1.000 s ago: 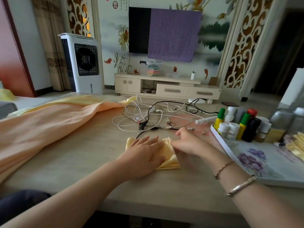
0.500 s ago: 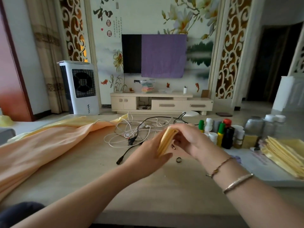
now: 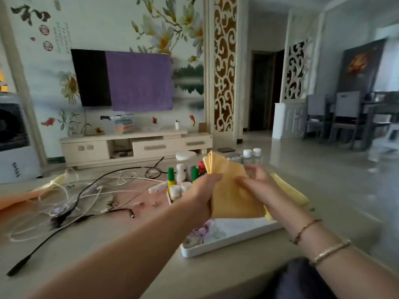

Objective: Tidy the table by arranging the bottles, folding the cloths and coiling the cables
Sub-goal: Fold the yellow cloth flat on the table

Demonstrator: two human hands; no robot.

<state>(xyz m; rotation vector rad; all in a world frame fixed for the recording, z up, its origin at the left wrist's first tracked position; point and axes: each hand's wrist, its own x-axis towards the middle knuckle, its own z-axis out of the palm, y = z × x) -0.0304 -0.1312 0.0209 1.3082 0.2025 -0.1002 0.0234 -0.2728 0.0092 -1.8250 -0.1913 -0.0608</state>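
1. A folded yellow cloth [image 3: 232, 190] is held up off the desk [image 3: 133, 251] by both hands, right above the white tray [image 3: 228, 240].
2. The left hand [image 3: 201, 196] is wrapped around the cloth's left edge, fingers [image 3: 212, 177] curled over the front of the fabric.
3. The right hand [image 3: 257, 186] is clamped on the cloth's right side, thumb laid across the front. The rest of that hand's fingers are hidden behind the fabric, so how they sit can't be told.
4. A stack [image 3: 291, 195] of more yellow cloths is seen just behind the right hand, lying on the tray's far right side. It's partly covered by the hand and wrist.
5. The bottles [image 3: 181, 180] are bunched up at the tray's far left corner: green caps, white caps, a red one, plus a wide white-lidded jar [image 3: 185, 156] behind them. Two more small white-capped bottles [image 3: 252, 152] are poking up past the cloth's top edge.
6. The cables [image 3: 86, 197] are left in a loose tangle on the desk, well to the left of the tray. White and black ones are mixed together, and one black lead [image 3: 32, 255] is trailed out toward the near left edge.
7. A big peach cloth [image 3: 19, 198] is spread at the desk's far left, with only its edge caught in view.
8. Two bracelets [image 3: 319, 244] are worn on the right wrist.
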